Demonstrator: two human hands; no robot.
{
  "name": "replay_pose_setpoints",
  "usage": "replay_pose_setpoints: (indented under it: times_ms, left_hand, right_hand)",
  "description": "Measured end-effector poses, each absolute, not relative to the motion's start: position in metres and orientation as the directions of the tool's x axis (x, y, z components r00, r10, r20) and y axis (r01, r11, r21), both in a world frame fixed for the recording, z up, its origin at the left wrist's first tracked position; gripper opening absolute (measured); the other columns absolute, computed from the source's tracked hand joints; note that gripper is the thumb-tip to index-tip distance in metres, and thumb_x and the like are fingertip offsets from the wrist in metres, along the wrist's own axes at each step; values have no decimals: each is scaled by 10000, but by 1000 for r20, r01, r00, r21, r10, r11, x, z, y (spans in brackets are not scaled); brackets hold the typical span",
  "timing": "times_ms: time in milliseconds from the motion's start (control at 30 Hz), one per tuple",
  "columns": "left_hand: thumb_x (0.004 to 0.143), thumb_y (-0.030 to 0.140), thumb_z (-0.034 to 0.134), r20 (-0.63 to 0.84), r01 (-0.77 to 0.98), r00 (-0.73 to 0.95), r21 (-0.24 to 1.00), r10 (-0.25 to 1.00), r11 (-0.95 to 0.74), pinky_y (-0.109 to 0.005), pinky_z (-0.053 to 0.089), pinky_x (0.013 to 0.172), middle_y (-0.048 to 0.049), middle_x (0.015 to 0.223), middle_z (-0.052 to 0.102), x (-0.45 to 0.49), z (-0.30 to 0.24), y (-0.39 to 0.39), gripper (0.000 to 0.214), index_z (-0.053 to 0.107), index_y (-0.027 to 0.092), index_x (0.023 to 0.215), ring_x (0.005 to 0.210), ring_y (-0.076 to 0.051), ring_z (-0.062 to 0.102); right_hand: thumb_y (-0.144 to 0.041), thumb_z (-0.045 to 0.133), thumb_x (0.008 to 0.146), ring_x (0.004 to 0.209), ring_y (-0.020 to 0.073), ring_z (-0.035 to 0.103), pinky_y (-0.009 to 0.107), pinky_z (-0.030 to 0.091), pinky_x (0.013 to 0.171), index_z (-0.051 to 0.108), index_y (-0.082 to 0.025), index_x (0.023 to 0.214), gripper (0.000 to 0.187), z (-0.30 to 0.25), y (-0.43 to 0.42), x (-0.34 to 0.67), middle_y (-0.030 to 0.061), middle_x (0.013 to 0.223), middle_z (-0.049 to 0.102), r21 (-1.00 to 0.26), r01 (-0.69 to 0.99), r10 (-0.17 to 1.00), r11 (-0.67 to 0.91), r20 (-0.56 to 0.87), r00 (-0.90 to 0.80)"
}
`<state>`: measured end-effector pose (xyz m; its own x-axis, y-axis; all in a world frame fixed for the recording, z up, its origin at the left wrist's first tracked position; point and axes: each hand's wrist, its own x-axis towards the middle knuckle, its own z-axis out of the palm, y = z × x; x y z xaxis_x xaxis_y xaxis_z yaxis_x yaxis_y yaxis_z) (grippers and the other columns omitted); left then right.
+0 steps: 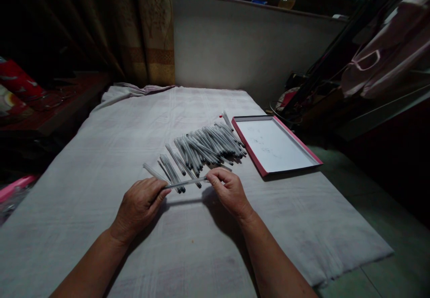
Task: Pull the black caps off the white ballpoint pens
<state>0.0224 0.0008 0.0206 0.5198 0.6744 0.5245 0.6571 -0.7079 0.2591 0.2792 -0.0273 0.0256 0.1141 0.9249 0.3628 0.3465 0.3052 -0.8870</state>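
My left hand (143,204) pinches one end of a slim pen (186,183), and my right hand (230,190) pinches its other end. The pen is held nearly level a little above the cloth, its shadow falling below it. Just beyond my hands lies a heap of similar clear pens with dark ends (204,145), many of them side by side. A few separate pens (170,167) lie near my left hand, partly behind the held pen.
A shallow box lid with pink sides (250,148) and a white inside lies right of the heap. Pale checked cloth (90,177) covers the table. A small red piece (221,116) is behind the heap. Red furniture (50,116) stands at left, hanging clothes (379,51) at right.
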Motion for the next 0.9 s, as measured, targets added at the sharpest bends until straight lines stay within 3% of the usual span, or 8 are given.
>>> replay_pose_setpoints:
  times_ms: [133, 300, 633, 800, 900]
  left_hand:
    - [999, 425, 447, 477, 646, 513, 333, 714, -686, -284, 481, 680, -14, 773, 706, 25, 22, -1, 326, 651, 211, 861, 698, -163, 647]
    - [982, 404, 412, 325, 590, 536, 516, 779, -621, -237, 448, 579, 8, 641, 643, 27, 26, -3, 383, 605, 212, 713, 592, -131, 613]
    - [945, 465, 417, 163, 540, 494, 713, 854, -448, -233, 427, 522, 10, 549, 550, 25, 29, -1, 425, 515, 218, 614, 538, -134, 537]
    - [938, 460, 420, 159, 544, 507, 703, 847, -458, -227, 422, 519, 19, 540, 531, 25, 30, -1, 412, 518, 218, 618, 533, -132, 532]
    - [939, 453, 415, 155, 561, 520, 679, 840, -473, -223, 433, 542, 19, 554, 547, 25, 29, 0, 403, 541, 215, 639, 551, -133, 545]
  right_hand:
    - [-279, 586, 909, 741, 182, 640, 298, 494, 719, 685, -213, 724, 220, 27, -28, 279, 40, 746, 689, -861, 371, 908, 346, 407, 97]
    - [-251, 594, 903, 815, 201, 669, 325, 516, 788, 709, -218, 783, 169, 26, -28, 278, 55, 810, 721, -840, 373, 886, 395, 455, 85]
    - [-211, 605, 872, 927, 207, 694, 342, 543, 868, 746, -229, 889, 143, 25, -28, 277, 65, 925, 753, -881, 281, 907, 381, 415, 69]
    - [-307, 650, 837, 801, 182, 691, 301, 551, 729, 732, -221, 987, 191, 19, -28, 275, 54, 926, 753, -953, 199, 960, 227, 254, 122]
    - [-387, 634, 859, 677, 159, 650, 271, 516, 643, 722, -206, 855, 201, 17, -28, 276, 28, 781, 730, -962, 228, 971, 153, 189, 147]
